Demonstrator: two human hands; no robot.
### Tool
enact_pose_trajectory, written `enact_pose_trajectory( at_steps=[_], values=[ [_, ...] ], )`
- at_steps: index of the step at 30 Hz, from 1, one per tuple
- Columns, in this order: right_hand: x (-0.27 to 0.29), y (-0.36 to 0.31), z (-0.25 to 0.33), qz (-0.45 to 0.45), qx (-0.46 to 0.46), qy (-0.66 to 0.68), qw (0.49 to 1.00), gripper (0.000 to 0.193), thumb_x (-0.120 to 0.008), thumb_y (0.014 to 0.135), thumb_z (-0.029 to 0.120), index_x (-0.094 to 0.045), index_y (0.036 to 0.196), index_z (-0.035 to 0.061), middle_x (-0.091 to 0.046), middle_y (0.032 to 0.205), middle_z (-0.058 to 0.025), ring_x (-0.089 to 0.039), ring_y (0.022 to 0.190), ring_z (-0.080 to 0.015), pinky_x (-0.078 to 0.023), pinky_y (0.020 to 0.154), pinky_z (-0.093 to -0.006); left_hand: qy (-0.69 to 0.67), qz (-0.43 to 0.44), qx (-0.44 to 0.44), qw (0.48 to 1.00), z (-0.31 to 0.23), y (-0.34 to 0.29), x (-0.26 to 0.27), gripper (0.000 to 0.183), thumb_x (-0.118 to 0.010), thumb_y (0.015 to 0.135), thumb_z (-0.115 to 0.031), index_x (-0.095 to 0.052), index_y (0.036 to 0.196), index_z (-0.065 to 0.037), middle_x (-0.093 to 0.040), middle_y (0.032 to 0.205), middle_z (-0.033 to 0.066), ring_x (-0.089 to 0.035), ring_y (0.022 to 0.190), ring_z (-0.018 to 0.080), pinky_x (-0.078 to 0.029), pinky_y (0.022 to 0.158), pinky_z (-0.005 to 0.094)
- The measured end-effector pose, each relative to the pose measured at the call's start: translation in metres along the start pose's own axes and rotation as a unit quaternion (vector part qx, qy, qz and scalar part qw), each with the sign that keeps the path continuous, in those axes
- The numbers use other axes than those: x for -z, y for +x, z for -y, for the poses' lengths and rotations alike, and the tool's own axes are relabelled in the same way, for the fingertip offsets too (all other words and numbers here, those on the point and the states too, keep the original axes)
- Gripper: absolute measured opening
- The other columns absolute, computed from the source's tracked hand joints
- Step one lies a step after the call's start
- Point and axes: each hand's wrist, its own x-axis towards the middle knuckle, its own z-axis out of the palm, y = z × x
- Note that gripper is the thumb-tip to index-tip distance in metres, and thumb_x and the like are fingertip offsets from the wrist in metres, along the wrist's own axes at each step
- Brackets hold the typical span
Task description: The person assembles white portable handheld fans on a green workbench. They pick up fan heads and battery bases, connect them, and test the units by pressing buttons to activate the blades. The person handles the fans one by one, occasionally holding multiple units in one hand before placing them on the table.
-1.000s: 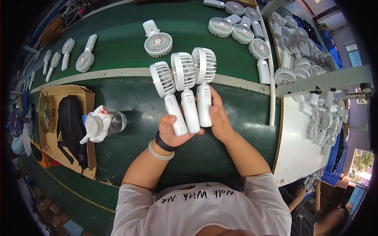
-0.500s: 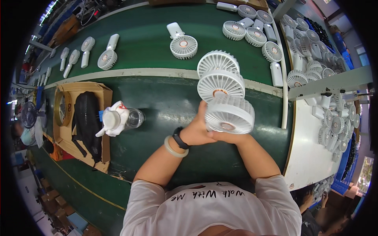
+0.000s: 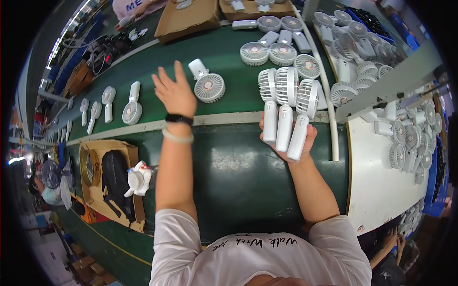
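Observation:
Three white handheld fans (image 3: 285, 127) stand fanned side by side in my right hand (image 3: 308, 140), heads up, their handles toward me. The fingers wrap behind the handles and are partly hidden. My left hand (image 3: 177, 94) is stretched over the green conveyor belt (image 3: 229, 47) with fingers spread and nothing in it. Just right of it, a single white handheld fan (image 3: 209, 88) lies on the belt, its handle pointing away. Another fan (image 3: 132, 112) lies on the belt to the left of that hand.
Several fans (image 3: 281, 54) lie grouped at the belt's far right, beside a white pipe (image 3: 329, 95). More fans are heaped on a white table (image 3: 377, 190) under a metal bar (image 3: 396, 86). At left are a cardboard tray (image 3: 138, 190) holding a black bag, and a cloth-wrapped bottle (image 3: 137, 180). Co-workers' hands show at the edges.
My left hand has left the fans and moved forward and left over the belt, opening. My right hand alone now holds the three fans, tilted so their handles show. The view has shifted.

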Motion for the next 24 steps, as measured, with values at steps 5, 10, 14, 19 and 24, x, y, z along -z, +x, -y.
enact_pose_trajectory(
  at_steps=[5, 10, 14, 19, 24],
  values=[
    [0.001, 0.001, 0.010, 0.092, -0.036, 0.114, 0.989, 0.077, -0.075, 0.063, 0.048, -0.048, 0.125, 0.0097, -0.038, 0.128, -0.0206, -0.044, 0.113, -0.0313, -0.043, 0.090, -0.0476, 0.074, 0.106, -0.181, 0.975, 0.018, 0.034, -0.064, 0.056, -0.044, 0.086, -0.011, -0.037, 0.133, -0.041, -0.029, 0.142, 0.0146, -0.024, 0.129, 0.0475, -0.030, 0.097, 0.0620],
    [0.006, -0.003, 0.010, 0.139, -0.012, 0.155, 0.978, 0.081, -0.065, 0.069, 0.057, -0.044, 0.129, 0.0078, -0.038, 0.130, -0.0264, -0.044, 0.114, -0.0379, -0.043, 0.092, -0.0508, 0.018, 0.253, -0.192, 0.948, 0.003, 0.019, -0.064, 0.035, -0.045, 0.088, -0.017, -0.048, 0.122, -0.022, -0.038, 0.139, 0.0077, -0.029, 0.131, 0.0367, -0.033, 0.098, 0.0587],
    [0.004, -0.006, 0.011, 0.134, -0.038, 0.192, 0.971, 0.080, -0.066, 0.068, 0.055, -0.044, 0.128, 0.0066, -0.038, 0.129, -0.0269, -0.042, 0.114, -0.0385, -0.043, 0.092, -0.0508, -0.054, 0.346, -0.150, 0.925, 0.012, 0.005, -0.043, 0.032, -0.050, 0.085, -0.013, -0.049, 0.117, -0.011, -0.052, 0.124, 0.0092, -0.045, 0.119, 0.0321, -0.044, 0.090, 0.0488],
    [0.001, -0.005, 0.004, 0.154, -0.055, 0.197, 0.967, 0.081, -0.067, 0.068, 0.054, -0.044, 0.128, 0.0051, -0.037, 0.129, -0.0261, -0.042, 0.115, -0.0381, -0.042, 0.093, -0.0508, -0.359, 0.149, -0.110, 0.915, 0.027, -0.056, 0.009, 0.041, -0.055, 0.088, -0.022, -0.046, 0.125, -0.006, -0.057, 0.103, 0.0133, -0.058, 0.089, 0.0251, -0.049, 0.073, 0.0344],
    [-0.064, -0.036, 0.001, -0.127, 0.070, -0.048, 0.988, 0.078, -0.066, 0.071, 0.047, -0.042, 0.126, -0.0033, -0.050, 0.120, -0.0237, -0.054, 0.107, -0.0388, -0.048, 0.088, -0.0460, -0.890, 0.339, 0.256, 0.166, -0.006, -0.120, 0.097, 0.052, -0.033, 0.096, -0.045, -0.037, 0.129, -0.005, -0.049, 0.119, 0.0132, -0.052, 0.090, 0.0225, -0.050, 0.054, 0.0278]
  ],
)
